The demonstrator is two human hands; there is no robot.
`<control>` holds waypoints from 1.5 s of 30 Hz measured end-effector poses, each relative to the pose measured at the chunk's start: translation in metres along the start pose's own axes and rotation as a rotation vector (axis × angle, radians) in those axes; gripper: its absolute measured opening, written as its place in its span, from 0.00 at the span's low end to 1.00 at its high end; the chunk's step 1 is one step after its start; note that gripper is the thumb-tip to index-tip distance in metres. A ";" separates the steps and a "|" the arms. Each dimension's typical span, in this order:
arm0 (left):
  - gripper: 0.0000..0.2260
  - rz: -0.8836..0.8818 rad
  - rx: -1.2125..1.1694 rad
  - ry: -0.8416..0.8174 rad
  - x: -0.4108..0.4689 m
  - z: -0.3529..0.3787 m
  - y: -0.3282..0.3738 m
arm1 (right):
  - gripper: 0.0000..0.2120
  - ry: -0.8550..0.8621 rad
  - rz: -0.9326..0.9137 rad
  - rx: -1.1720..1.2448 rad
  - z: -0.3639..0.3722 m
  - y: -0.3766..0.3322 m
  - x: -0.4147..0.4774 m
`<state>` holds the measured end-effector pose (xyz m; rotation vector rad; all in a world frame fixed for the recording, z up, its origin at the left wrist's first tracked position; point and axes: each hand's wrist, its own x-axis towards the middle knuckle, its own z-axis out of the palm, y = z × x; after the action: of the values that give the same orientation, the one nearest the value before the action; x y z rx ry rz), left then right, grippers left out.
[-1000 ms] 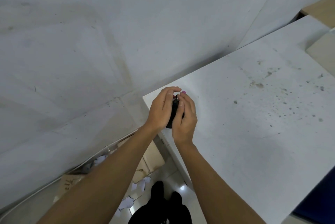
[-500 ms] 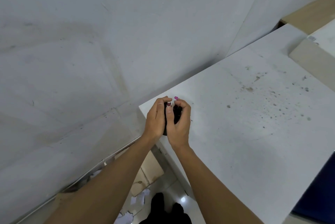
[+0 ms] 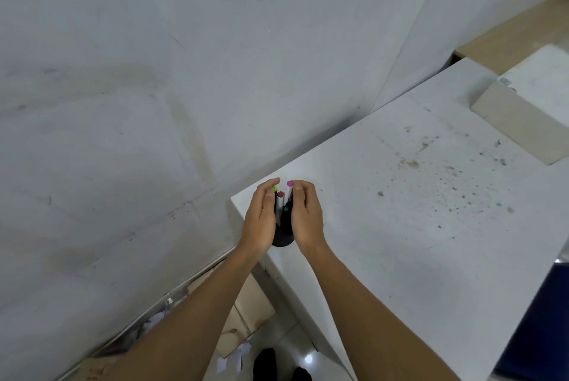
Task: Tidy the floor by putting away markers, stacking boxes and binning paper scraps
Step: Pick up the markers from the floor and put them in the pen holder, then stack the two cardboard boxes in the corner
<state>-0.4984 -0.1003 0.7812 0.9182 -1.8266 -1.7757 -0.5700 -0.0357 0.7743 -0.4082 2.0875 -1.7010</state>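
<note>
A black round marker holder (image 3: 282,239) stands near the corner of a white table (image 3: 400,226). Several markers (image 3: 280,202) stick up out of it, with pink, dark red, yellow-green and green caps. My left hand (image 3: 261,220) cups the holder's left side and my right hand (image 3: 305,216) cups its right side, fingers curled around the markers' tops. Most of the holder is hidden between my palms.
A white wall runs along the left and back. Below the table's corner, flattened cardboard boxes (image 3: 246,316) and white paper scraps (image 3: 231,360) lie on the floor. A pale block (image 3: 517,125) rests at the table's far right. A dark blue surface (image 3: 542,319) sits at the right edge.
My hands, first closed tightly over the holder, have spread slightly and slid to its sides, so the markers' coloured caps now show between them. The view has tilted down a little.
</note>
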 end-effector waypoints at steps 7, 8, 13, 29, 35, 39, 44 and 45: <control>0.11 0.018 -0.020 0.316 -0.012 -0.024 0.019 | 0.06 0.319 -0.071 0.031 -0.008 -0.015 -0.019; 0.10 0.031 -0.008 0.349 -0.018 -0.028 0.020 | 0.04 0.340 -0.099 0.016 -0.010 -0.017 -0.024; 0.09 0.027 -0.032 0.366 -0.063 -0.040 0.020 | 0.05 0.257 -0.186 0.009 -0.015 -0.026 -0.061; 0.10 -0.064 -0.072 0.539 -0.312 -0.069 -0.026 | 0.06 -0.304 -0.136 -0.023 -0.030 0.013 -0.267; 0.10 -0.114 -0.042 0.663 -0.380 -0.107 -0.043 | 0.06 -0.455 -0.127 -0.035 -0.003 0.019 -0.329; 0.09 -0.131 -0.048 0.726 -0.412 -0.143 -0.050 | 0.06 -0.576 -0.115 -0.069 0.028 0.019 -0.360; 0.07 -0.187 -0.074 0.800 -0.450 -0.202 -0.068 | 0.09 -0.728 -0.082 -0.085 0.081 0.025 -0.399; 0.07 -0.205 -0.079 0.820 -0.458 -0.216 -0.075 | 0.09 -0.758 -0.086 -0.108 0.095 0.028 -0.409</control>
<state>-0.0182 0.0773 0.7901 1.5473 -1.1527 -1.2565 -0.1663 0.0825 0.7849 -1.0055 1.6028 -1.1974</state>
